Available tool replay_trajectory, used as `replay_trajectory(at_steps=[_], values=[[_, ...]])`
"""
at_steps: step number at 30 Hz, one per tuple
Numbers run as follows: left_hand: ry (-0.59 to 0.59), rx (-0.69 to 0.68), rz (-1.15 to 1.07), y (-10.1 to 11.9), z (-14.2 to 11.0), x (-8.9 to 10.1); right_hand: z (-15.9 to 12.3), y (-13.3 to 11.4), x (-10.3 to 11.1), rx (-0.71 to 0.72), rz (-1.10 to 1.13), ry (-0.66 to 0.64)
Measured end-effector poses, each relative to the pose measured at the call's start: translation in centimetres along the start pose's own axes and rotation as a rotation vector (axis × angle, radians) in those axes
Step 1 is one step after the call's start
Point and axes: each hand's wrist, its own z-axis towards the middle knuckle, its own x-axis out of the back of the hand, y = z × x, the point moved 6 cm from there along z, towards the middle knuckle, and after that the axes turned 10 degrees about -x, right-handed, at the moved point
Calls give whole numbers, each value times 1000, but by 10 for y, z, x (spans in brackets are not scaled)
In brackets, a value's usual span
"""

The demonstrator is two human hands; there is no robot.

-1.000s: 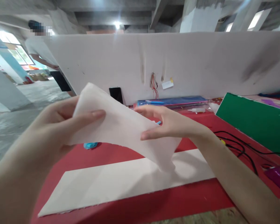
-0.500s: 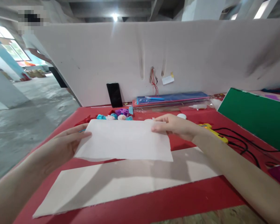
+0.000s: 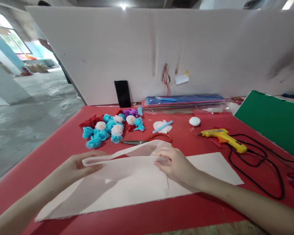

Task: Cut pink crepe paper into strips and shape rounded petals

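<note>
My left hand [image 3: 79, 166] and my right hand [image 3: 176, 164] each pinch one end of a thin white sheet of paper [image 3: 127, 160], folded over and held low above a larger white sheet [image 3: 205, 169] that lies flat on the red table [image 3: 51, 147]. Both hands are closed on the folded paper's edges. Red-handled scissors [image 3: 142, 141] lie just beyond the paper.
A cluster of blue, white, red and purple paper flowers [image 3: 110, 127] sits behind the hands. A yellow glue gun [image 3: 222, 136] with black cable [image 3: 259, 163] lies to the right, near a green board [image 3: 271, 120]. A black phone [image 3: 122, 93] leans on the white partition [image 3: 137, 49]. Packs of coloured paper [image 3: 183, 99] lie at the back.
The hands have lowered the paper from chest height down to the table and folded it over. The view tilted down, revealing the flowers, scissors and glue gun.
</note>
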Motion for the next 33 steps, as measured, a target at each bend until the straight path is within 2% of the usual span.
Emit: replay_trajectory(at_steps=[2,4,7,11,19,28,33], values=[[0,-39,17,2,-3,-3,-2,2,2,52,-35,70],[34,-22,34,1,-5,-2,0,7,4,76,-61,137],[86,29,45,-4,-6,3,7,17,10,88,-87,239],[108,10,35,-11,-6,8,14,33,17,64,-107,346],[207,98,-79,-20,-16,6,17,38,21,12,-52,345],[291,13,-180,-14,-16,8,15,38,29,-69,179,326],[374,-2,-179,-11,-15,15,11,27,44,-120,379,346]])
